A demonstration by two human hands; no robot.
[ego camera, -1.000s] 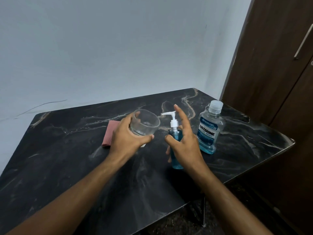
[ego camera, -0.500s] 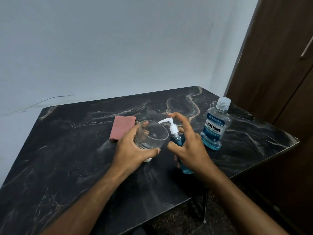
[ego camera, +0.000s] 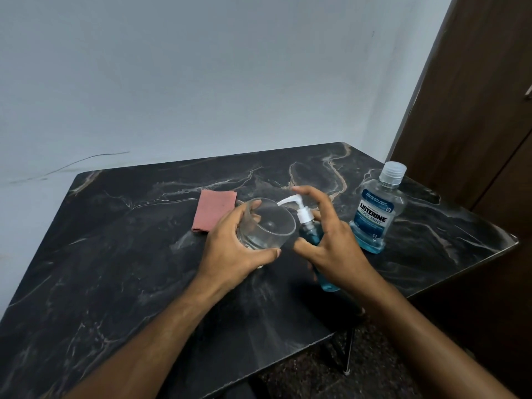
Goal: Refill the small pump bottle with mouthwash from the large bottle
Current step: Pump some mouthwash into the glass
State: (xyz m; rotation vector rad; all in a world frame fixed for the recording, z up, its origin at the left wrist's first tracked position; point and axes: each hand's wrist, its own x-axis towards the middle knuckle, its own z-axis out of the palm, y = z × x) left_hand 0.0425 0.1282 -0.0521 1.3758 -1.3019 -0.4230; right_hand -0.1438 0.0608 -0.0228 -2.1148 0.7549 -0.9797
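Note:
A small pump bottle [ego camera: 310, 237] with blue liquid and a white pump head stands tilted on the black marble table [ego camera: 121, 254]. My right hand [ego camera: 334, 240] is wrapped around it, with the index finger resting on top of the pump. My left hand [ego camera: 233, 249] grips a clear glass tumbler [ego camera: 266, 226], tilted with its mouth toward the pump's nozzle. The nozzle tip sits just over the glass rim. The large mouthwash bottle [ego camera: 377, 211], capped and about a third full of blue liquid, stands upright to the right.
A folded pink cloth [ego camera: 213, 210] lies behind the glass. A dark wooden door [ego camera: 475, 110] stands at the right, close to the table's right corner. A pale wall runs behind the table. The table's front edge is close to my forearms.
My left hand brought the glass down and right until its rim met the pump nozzle. My right index finger curled down onto the pump head.

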